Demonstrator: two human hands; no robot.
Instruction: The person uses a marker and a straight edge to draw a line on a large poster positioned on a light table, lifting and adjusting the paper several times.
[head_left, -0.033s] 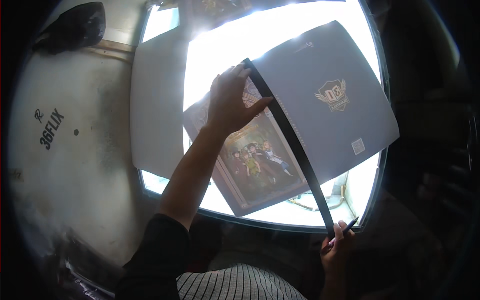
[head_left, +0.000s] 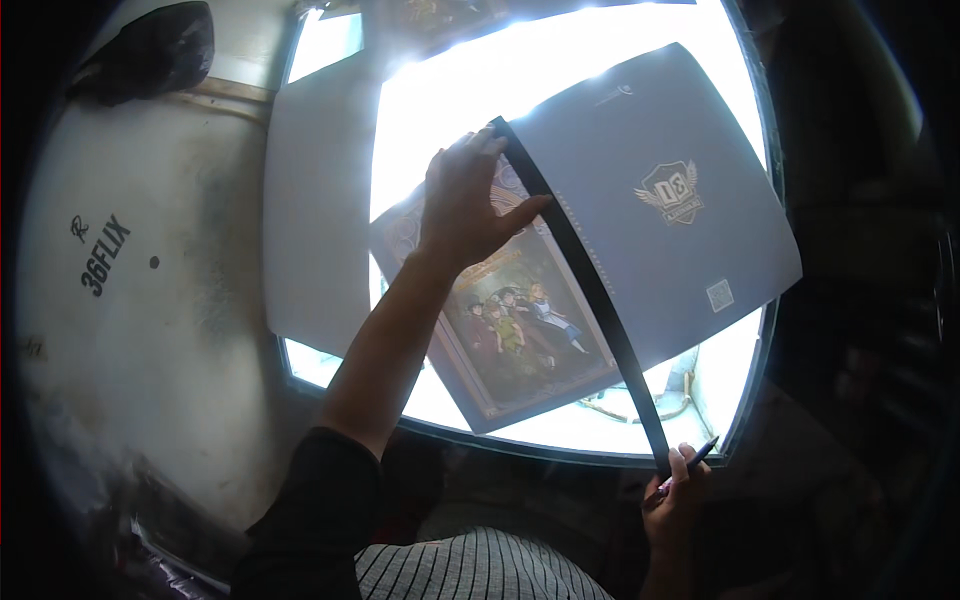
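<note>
A large printed cover sheet (head_left: 690, 240) lies tilted on a brightly lit glass light table (head_left: 440, 110). Its left panel carries a framed picture of several figures, its right panel a winged crest and a small square code. Across the sheet, near the seam between the panels, runs a long flat black strip (head_left: 590, 265), like a ruler. My left hand (head_left: 462, 205) rests at the strip's far end, fingers stretched out and thumb spread against it. Near the table's front edge, my right hand (head_left: 675, 490) pinches the strip's near end and also holds a dark pen (head_left: 702, 452), tip pointing up and right.
A plain pale sheet (head_left: 318, 210) covers the light table's left side. Another printed piece (head_left: 440, 12) lies at the far edge. To the left is a worn pale surface (head_left: 150, 350) with dark lettering, a black plastic bag (head_left: 150, 55) and a wooden strip (head_left: 228, 92).
</note>
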